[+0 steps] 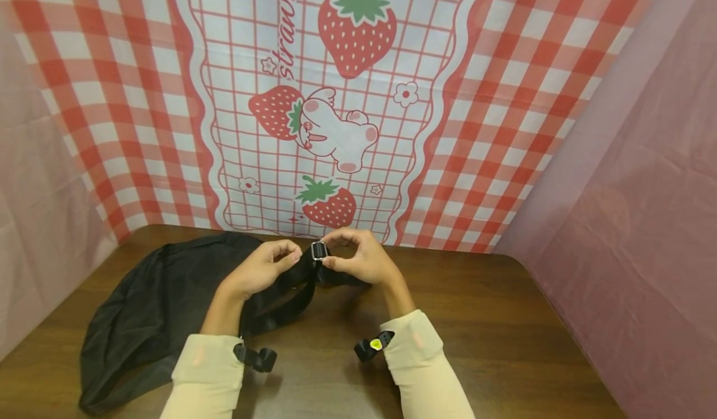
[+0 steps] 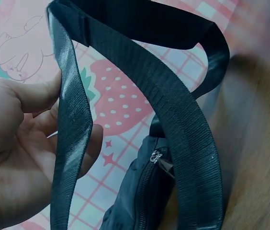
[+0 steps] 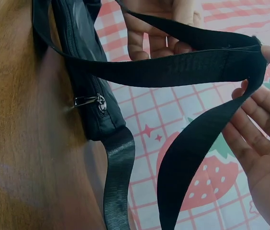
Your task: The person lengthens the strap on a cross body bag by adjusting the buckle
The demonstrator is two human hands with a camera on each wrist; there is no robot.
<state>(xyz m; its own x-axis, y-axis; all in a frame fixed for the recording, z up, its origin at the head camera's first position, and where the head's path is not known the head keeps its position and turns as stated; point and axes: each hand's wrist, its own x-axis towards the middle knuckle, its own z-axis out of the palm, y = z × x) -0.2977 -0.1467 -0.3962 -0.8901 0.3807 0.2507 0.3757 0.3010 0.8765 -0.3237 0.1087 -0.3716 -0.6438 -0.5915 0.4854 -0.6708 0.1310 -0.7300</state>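
A black bag lies on its side at the left, with its long webbing strap lifted in a loop between both hands. The left hand pinches the strap between thumb and fingers, left of a silver slider buckle. On the buckle's other side, the right hand grips the strap, thumb and fingertips at the buckle's edge. Seen from the right wrist, the thumb presses the strap where it folds back, and most of the buckle is hidden. A metal zipper pull hangs from the bag's zipped edge.
The brown wooden table carries the bag. Behind it hangs a red-and-white checked cloth printed with strawberries. Pink cloth walls stand at both sides. Each wrist wears a black strap-on mount over a pale yellow sleeve.
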